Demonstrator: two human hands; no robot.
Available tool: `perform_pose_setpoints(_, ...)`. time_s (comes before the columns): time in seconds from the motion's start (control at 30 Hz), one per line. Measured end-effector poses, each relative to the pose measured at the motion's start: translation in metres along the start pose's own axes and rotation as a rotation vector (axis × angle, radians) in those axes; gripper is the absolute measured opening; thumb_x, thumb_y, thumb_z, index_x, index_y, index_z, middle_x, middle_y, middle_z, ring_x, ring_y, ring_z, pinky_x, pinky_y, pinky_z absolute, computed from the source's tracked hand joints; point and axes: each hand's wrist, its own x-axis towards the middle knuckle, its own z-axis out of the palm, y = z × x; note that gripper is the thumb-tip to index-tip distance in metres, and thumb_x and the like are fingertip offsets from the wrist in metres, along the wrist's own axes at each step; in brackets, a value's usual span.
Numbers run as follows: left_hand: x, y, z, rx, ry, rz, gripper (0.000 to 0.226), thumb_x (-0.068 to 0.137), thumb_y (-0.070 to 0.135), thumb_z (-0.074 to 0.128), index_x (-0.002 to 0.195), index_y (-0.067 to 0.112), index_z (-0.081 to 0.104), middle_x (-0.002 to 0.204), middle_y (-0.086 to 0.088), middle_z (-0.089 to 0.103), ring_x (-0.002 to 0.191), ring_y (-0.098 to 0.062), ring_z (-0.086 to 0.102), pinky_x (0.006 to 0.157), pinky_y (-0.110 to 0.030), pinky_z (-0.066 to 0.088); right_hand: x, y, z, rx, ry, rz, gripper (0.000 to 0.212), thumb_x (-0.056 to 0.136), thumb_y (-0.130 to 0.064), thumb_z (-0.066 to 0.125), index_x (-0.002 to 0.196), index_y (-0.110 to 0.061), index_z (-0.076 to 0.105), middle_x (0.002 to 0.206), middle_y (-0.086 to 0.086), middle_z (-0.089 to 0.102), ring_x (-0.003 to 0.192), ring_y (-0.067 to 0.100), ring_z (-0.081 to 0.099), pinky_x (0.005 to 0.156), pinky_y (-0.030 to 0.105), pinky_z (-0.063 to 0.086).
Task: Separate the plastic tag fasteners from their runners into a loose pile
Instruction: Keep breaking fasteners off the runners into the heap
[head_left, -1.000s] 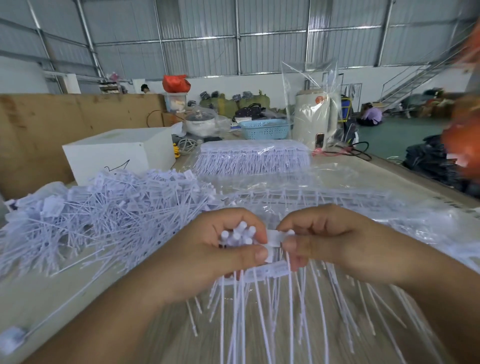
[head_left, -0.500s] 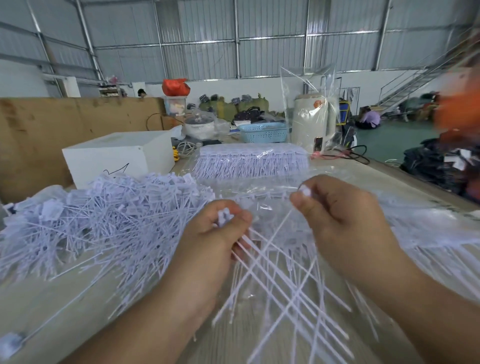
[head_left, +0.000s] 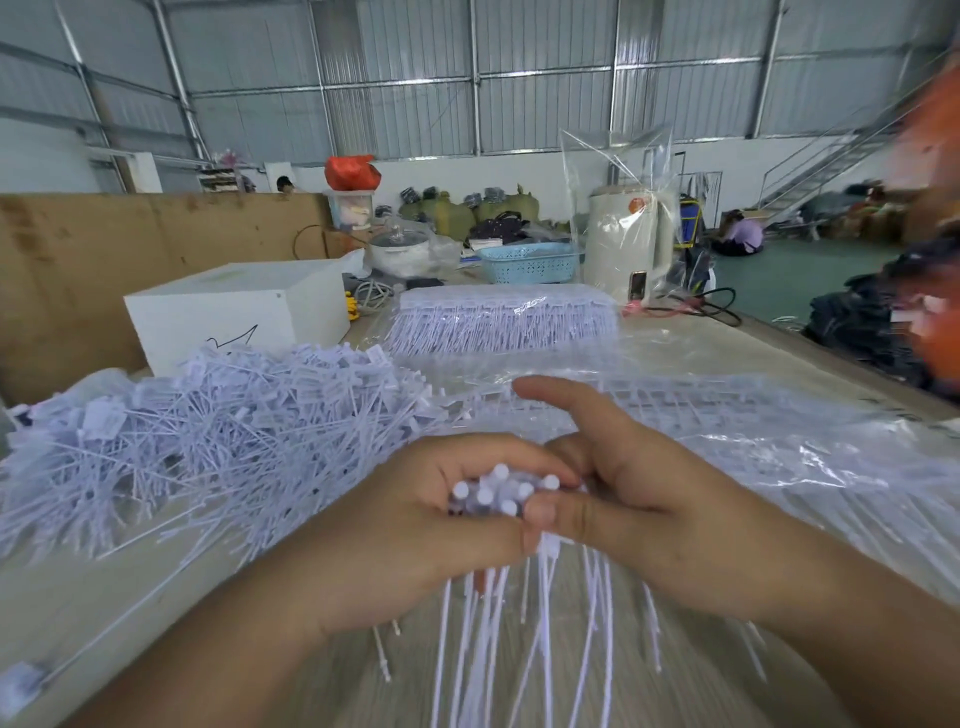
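Corrugated metal walls enclose a warehouse where a pale table (head_left: 810, 358) carries the work. A large loose pile of white plastic tag fasteners (head_left: 208, 436) lies at the left, so much seems done; a wrapped block of fasteners on their runners (head_left: 501, 322) and more under clear film (head_left: 779, 447) remain. The left hand (head_left: 415, 525) grips a bundle of freed fasteners (head_left: 501, 493), heads up. Half a second ago the hands were apart; now the right hand (head_left: 644, 499) has closed in, its thumb pressing the bundle, forefinger extended.
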Motion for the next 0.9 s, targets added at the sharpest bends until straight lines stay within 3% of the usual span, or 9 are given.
perform_pose_setpoints(0.03, 0.0, 0.0, -0.001, 0.0, -0.018, -0.01, 0.032, 0.075, 0.015, 0.07, 0.102, 0.031, 0.073, 0.103, -0.008, 0.072, 0.086, -0.028, 0.064, 0.074, -0.027, 0.05, 0.0, -0.001, 0.001, 0.003, -0.014, 0.011, 0.059, 0.087, -0.04, 0.059, 0.14, -0.04, 0.032, 0.088, 0.007, 0.064, 0.087, 0.027, 0.064, 0.086, 0.053, 0.047)
perform_pose_setpoints(0.1, -0.001, 0.001, -0.004, -0.026, -0.053, 0.002, 0.028, 0.073, 0.02, 0.07, 0.098, 0.03, 0.073, 0.098, -0.004, 0.071, 0.079, -0.013, 0.061, 0.069, -0.019, 0.047, 0.001, -0.003, 0.003, 0.036, -0.021, 0.015, 0.043, 0.089, -0.038, 0.06, 0.13, -0.03, 0.049, 0.092, 0.004, 0.067, 0.09, 0.022, 0.066, 0.086, 0.048, 0.049)
perform_pose_setpoints(0.2, -0.002, 0.003, -0.008, -0.036, -0.054, 0.043, 0.022, 0.073, 0.021, 0.069, 0.093, 0.031, 0.072, 0.091, 0.008, 0.071, 0.078, -0.002, 0.061, 0.069, -0.013, 0.045, 0.002, -0.004, 0.003, 0.082, -0.018, 0.038, 0.035, 0.089, -0.048, 0.058, 0.096, -0.014, 0.066, 0.086, 0.016, 0.063, 0.079, 0.03, 0.062, 0.077, 0.053, 0.046)
perform_pose_setpoints(0.3, -0.002, 0.003, -0.01, -0.006, 0.075, 0.065, 0.021, 0.067, 0.033, 0.072, 0.089, 0.032, 0.074, 0.079, 0.003, 0.068, 0.074, -0.011, 0.058, 0.066, -0.02, 0.043, 0.001, -0.001, -0.004, 0.135, -0.049, 0.08, 0.043, 0.087, -0.049, 0.06, 0.085, -0.006, 0.065, 0.083, 0.025, 0.057, 0.079, 0.037, 0.058, 0.075, 0.051, 0.042)
perform_pose_setpoints(0.37, -0.002, 0.006, -0.009, -0.013, 0.221, 0.097, 0.022, 0.062, 0.028, 0.078, 0.083, 0.032, 0.076, 0.072, 0.009, 0.066, 0.065, -0.006, 0.057, 0.058, -0.013, 0.042, 0.001, -0.002, -0.009, 0.178, -0.047, 0.095, 0.041, 0.085, -0.044, 0.061, 0.081, -0.004, 0.065, 0.077, 0.013, 0.063, 0.077, 0.027, 0.06, 0.077, 0.029, 0.043)
perform_pose_setpoints(0.43, -0.002, 0.009, -0.006, -0.057, 0.34, 0.124, 0.017, 0.063, 0.022, 0.08, 0.077, 0.028, 0.076, 0.067, 0.012, 0.067, 0.059, 0.0, 0.059, 0.055, -0.008, 0.043, 0.002, -0.004, -0.009, 0.171, -0.005, 0.071, 0.039, 0.085, -0.045, 0.057, 0.071, -0.009, 0.063, 0.068, -0.001, 0.061, 0.07, 0.013, 0.056, 0.071, 0.019, 0.04)
perform_pose_setpoints(0.57, 0.001, 0.012, 0.007, -0.104, 0.519, 0.189, 0.013, 0.061, 0.026, 0.081, 0.072, 0.023, 0.075, 0.065, 0.012, 0.067, 0.061, 0.0, 0.061, 0.059, -0.009, 0.046, 0.004, -0.009, 0.004, 0.069, 0.208, 0.027, 0.041, 0.086, -0.045, 0.055, 0.064, -0.011, 0.05, 0.058, -0.001, 0.044, 0.057, 0.013, 0.043, 0.056, 0.031, 0.035)
perform_pose_setpoints(0.73, 0.003, 0.018, 0.022, -0.149, 0.711, 0.205, 0.016, 0.059, 0.037, 0.076, 0.071, 0.027, 0.074, 0.067, 0.01, 0.07, 0.06, 0.0, 0.062, 0.052, -0.009, 0.043, 0.006, -0.022, 0.021, 0.09, 0.484, -0.021, 0.043, 0.085, -0.047, 0.056, 0.06, -0.015, 0.043, 0.05, -0.012, 0.033, 0.048, 0.005, 0.03, 0.044, 0.019, 0.025)
perform_pose_setpoints(0.9, 0.002, 0.018, 0.026, -0.115, 0.801, 0.16, 0.022, 0.058, 0.043, 0.078, 0.076, 0.031, 0.075, 0.069, 0.011, 0.071, 0.061, 0.001, 0.064, 0.053, -0.014, 0.047, 0.008, -0.024, 0.027, 0.042, 0.572, -0.006, 0.047, 0.08, -0.049, 0.053, 0.065, -0.005, 0.046, 0.049, -0.01, 0.032, 0.046, 0.006, 0.029, 0.043, 0.023, 0.024)
